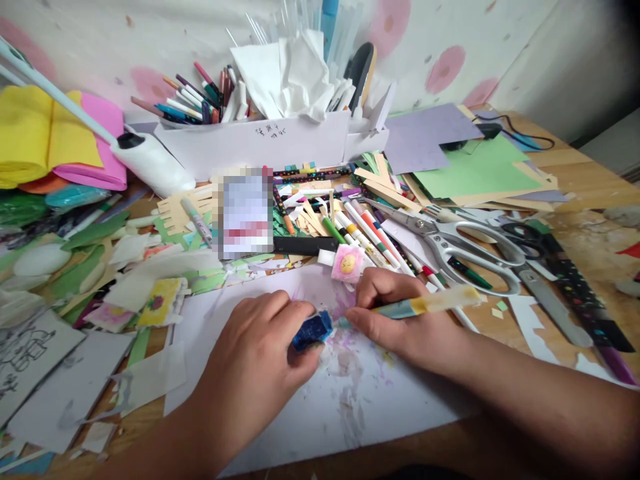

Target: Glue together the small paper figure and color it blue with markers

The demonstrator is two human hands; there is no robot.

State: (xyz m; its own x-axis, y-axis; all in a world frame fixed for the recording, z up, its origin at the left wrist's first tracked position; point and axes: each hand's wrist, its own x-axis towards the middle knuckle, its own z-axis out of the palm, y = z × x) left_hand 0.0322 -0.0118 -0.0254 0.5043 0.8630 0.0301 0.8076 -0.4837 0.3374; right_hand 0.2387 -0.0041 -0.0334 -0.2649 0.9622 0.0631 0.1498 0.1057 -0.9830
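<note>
Over the white sheet (310, 427) at the near side of the table (580, 233), a person's two bare hands are noted at work close together. The left hand (270, 333) grasps a small dark blue block (313, 330), thumb beneath and fingers over the top. The block's long axis runs slantwise, its exposed end pointing right and slightly away from the person. Its other end is hidden within the grip.

The right hand (400, 317) grasps a marker (430, 303), pinched low near the tip between thumb and fingers. The marker lies nearly crosswise. Its tip points left at the block's exposed end; its pale yellow rear reaches out to the right and a little farther from the person. From where I stand, contact between tip and block cannot be confirmed.

The sheet bears purple and grey smears. Just beyond the right hand is a small pink square (347, 264) with a round yellow drawing. Silver-handled scissors (450, 247) lie to the right, among pens and paper scraps. Behind stands a white box (260, 150) holding pens and tissue.
</note>
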